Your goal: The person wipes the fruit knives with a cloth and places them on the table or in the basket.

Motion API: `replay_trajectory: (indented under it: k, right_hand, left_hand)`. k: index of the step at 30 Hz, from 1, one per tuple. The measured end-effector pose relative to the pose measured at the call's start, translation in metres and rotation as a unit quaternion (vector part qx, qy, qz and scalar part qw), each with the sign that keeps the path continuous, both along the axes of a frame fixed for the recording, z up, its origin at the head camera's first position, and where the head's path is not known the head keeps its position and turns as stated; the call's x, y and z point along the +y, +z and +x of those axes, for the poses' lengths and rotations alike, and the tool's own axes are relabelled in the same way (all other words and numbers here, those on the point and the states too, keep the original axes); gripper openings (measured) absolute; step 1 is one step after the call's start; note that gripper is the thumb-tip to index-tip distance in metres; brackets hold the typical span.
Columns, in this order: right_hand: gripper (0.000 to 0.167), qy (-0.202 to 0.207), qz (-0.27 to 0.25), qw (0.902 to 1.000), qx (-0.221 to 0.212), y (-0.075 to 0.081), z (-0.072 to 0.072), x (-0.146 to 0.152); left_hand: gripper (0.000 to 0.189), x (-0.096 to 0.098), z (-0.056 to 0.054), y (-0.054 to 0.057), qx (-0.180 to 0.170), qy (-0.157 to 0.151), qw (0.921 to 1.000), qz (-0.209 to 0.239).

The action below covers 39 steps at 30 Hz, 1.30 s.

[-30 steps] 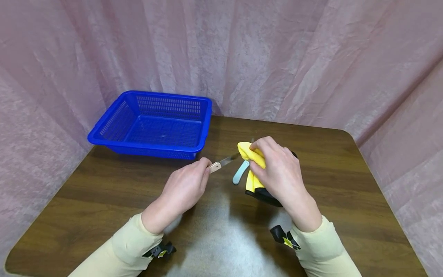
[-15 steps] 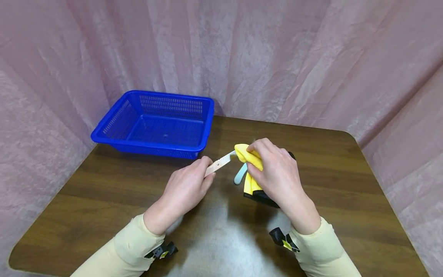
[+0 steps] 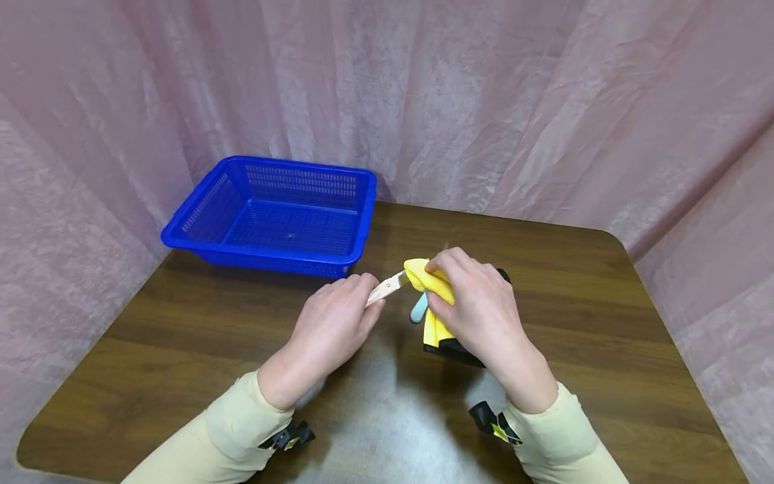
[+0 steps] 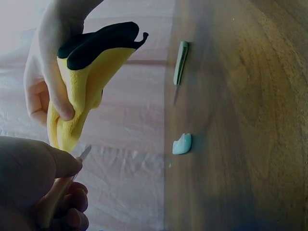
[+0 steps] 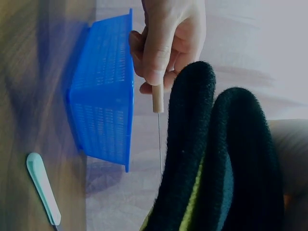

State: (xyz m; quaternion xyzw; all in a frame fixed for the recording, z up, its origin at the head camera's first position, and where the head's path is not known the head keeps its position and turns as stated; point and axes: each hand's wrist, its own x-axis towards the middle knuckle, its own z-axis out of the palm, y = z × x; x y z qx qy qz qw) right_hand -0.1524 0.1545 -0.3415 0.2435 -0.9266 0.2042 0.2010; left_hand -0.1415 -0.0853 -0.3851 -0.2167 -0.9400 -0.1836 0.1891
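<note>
My left hand (image 3: 338,316) grips a knife by its beige handle (image 3: 385,289), which has a rivet. Most of the blade is hidden by a folded yellow cloth with black edging (image 3: 437,286). My right hand (image 3: 478,296) pinches that cloth against the blade, close to the handle. Under the cloth, on the table, lies a knife with a light teal handle (image 3: 418,309), also visible in the right wrist view as a teal knife handle (image 5: 43,187). The left wrist view shows a second, green-handled knife (image 4: 181,62) on the table, near a teal handle end (image 4: 182,144).
A blue plastic basket (image 3: 290,259) with slotted walls stands at the back left of the brown wooden table (image 3: 562,323). Behind the table hangs a pink velvet curtain (image 3: 484,101). The knife's blade tip cannot be made out.
The cloth has slid left along the blade toward the beige handle, covering more of it. My left hand has shifted slightly right and the knife has turned a little.
</note>
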Motion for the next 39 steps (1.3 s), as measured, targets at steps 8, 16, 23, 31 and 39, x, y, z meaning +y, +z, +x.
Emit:
replay_trajectory:
  k: [8, 16, 23, 31, 39]
  right_hand:
    - [0.038, 0.026, 0.011, 0.9995, 0.013, -0.0035, 0.0012, -0.0041]
    - [0.038, 0.041, 0.023, 0.9988, 0.014, -0.0030, 0.0002, -0.0092]
    - [0.037, 0.036, 0.032, 0.9988, 0.001, -0.0045, 0.0012, -0.0078]
    - [0.038, 0.044, 0.036, 0.9983, 0.014, -0.0039, 0.0001, -0.0084]
    - [0.037, 0.034, 0.032, 0.9989, 0.011, -0.0031, -0.0003, -0.0047]
  left_hand:
    - [0.014, -0.0007, 0.0000, 0.0008, 0.028, -0.005, 0.9996, -0.009]
    - [0.015, 0.0007, 0.0032, 0.0005, 0.026, -0.013, 0.9995, -0.011]
    - [0.016, -0.0001, 0.0038, 0.0020, 0.018, -0.018, 0.9995, -0.018]
    - [0.017, 0.0004, 0.0027, 0.0051, 0.026, -0.016, 0.9994, -0.019]
    - [0.018, 0.0003, 0.0041, 0.0061, 0.017, -0.013, 0.9997, -0.014]
